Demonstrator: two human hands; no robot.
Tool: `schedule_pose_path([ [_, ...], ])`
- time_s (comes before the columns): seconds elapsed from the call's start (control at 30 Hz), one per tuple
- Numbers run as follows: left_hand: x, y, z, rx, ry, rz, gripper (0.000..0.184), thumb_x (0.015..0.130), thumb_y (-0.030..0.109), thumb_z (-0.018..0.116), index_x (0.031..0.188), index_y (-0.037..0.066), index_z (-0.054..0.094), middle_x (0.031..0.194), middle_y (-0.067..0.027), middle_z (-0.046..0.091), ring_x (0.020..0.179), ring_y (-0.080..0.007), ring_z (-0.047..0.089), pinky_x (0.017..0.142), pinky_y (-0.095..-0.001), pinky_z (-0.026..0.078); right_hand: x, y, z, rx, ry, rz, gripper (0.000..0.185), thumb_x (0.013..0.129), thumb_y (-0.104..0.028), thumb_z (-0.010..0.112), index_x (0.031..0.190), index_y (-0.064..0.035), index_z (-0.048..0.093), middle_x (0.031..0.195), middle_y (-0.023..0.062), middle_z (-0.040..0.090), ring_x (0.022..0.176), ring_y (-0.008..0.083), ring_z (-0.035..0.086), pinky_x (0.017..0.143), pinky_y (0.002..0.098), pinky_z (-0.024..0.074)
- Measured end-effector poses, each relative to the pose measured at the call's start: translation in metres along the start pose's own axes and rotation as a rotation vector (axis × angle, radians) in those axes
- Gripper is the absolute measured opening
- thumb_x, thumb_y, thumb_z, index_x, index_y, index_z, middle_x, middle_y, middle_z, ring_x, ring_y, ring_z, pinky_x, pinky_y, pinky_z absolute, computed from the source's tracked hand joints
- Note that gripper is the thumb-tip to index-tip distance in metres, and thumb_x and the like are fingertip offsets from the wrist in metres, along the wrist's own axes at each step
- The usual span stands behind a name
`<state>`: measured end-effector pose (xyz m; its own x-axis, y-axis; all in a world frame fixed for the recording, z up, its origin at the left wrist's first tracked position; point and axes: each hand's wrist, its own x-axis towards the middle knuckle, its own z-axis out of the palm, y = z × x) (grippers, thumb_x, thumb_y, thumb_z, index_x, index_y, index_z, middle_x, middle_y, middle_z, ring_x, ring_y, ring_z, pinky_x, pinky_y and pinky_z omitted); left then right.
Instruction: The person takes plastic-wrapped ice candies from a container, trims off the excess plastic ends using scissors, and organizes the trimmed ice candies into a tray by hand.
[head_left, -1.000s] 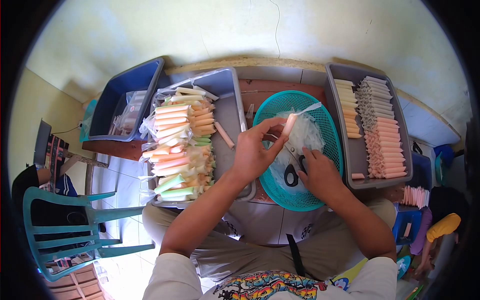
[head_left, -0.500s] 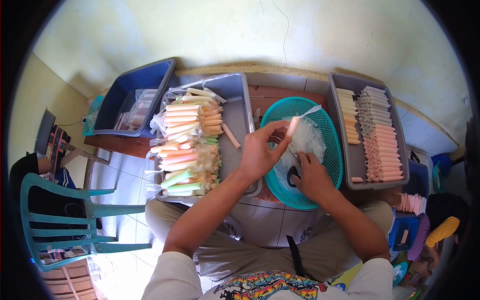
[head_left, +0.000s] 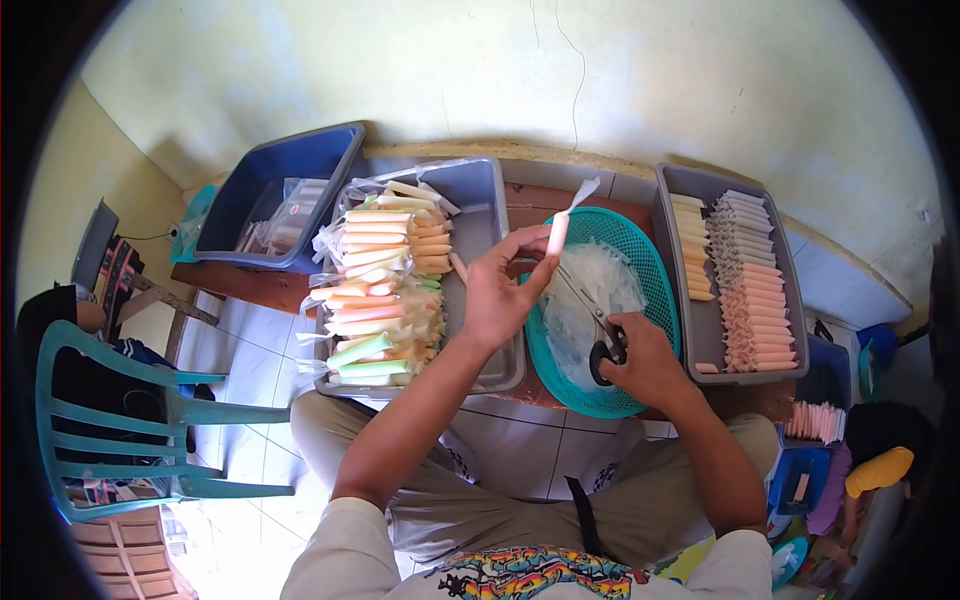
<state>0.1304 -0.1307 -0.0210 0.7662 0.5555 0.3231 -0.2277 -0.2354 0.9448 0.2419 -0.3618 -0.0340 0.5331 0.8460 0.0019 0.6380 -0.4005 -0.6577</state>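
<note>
1. Left hand (head_left: 505, 285) pinches, between thumb and fingertips, a slim pink cylindrical tube in clear plastic film (head_left: 557, 232), raised by the left edge of the basket. This piece looks unfinished: its long plastic tail (head_left: 583, 190) is whole.
2. That tube stands nearly upright, its tail leaning up and rightward; it looks smooth, evenly filled and firm, the film gathered tight at the top.
3. Right hand (head_left: 648, 355) curls around the handles of black-handled steel scissors (head_left: 600, 318). Their blades point toward the left hand, below the tail; whether they are parted, I cannot tell for sure.
4. Beneath, an oval teal mesh plastic basket (head_left: 662, 300) holds a mound of clear plastic scraps (head_left: 610, 280), which suggests much cutting is done.
5. Along the left side of the grey rectangular plastic tub (head_left: 482, 225), a heap of orange, cream and green filled tubes (head_left: 385, 290) seems to be what is left, a large share.
6. Near the table's right end, a second grey plastic tub (head_left: 706, 330) carries neat rows of pink and whitish tubes (head_left: 760, 290), apparently finished, with a yellow-to-orange column (head_left: 693, 250) along its left edge.
</note>
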Motion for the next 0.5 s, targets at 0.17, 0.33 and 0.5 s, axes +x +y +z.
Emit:
schedule_pose_path([
  [0.17, 0.006, -0.001, -0.015, -0.015, 0.050, -0.008, 0.039, 0.101, 0.000, 0.075, 0.140, -0.001, 0.068, 0.122, -0.0085, 0.075, 0.110, -0.0144, 0.072, 0.097, -0.0315, 0.060, -0.010, -0.014, -0.014, 0.132, 0.039, -0.015, 0.066, 0.077, -0.012, 0.088, 0.136, 0.0032, 0.063, 0.116, 0.0180, 0.066, 0.086, 0.0254, 0.071, 0.083, 0.0382, 0.0596],
  [0.33, 0.009, -0.006, -0.027, 0.059, 0.131, 0.060, 0.036, 0.101, 0.004, 0.076, 0.136, 0.002, 0.073, 0.114, -0.0097, 0.079, 0.099, -0.0136, 0.075, 0.091, -0.0312, 0.061, -0.015, -0.023, -0.024, 0.184, 0.077, -0.088, 0.081, 0.078, -0.017, 0.094, 0.150, -0.0024, 0.059, 0.119, 0.0152, 0.066, 0.084, 0.0205, 0.069, 0.079, 0.0346, 0.0597],
  [0.5, 0.005, -0.009, -0.021, 0.195, 0.123, 0.089, 0.034, 0.098, 0.003, 0.077, 0.132, 0.003, 0.076, 0.109, -0.0118, 0.080, 0.093, -0.0145, 0.075, 0.084, -0.0312, 0.061, -0.017, -0.015, -0.025, 0.170, 0.064, -0.220, 0.092, 0.079, -0.015, 0.094, 0.161, -0.0068, 0.053, 0.126, 0.0145, 0.066, 0.091, 0.0181, 0.071, 0.080, 0.0325, 0.0611],
])
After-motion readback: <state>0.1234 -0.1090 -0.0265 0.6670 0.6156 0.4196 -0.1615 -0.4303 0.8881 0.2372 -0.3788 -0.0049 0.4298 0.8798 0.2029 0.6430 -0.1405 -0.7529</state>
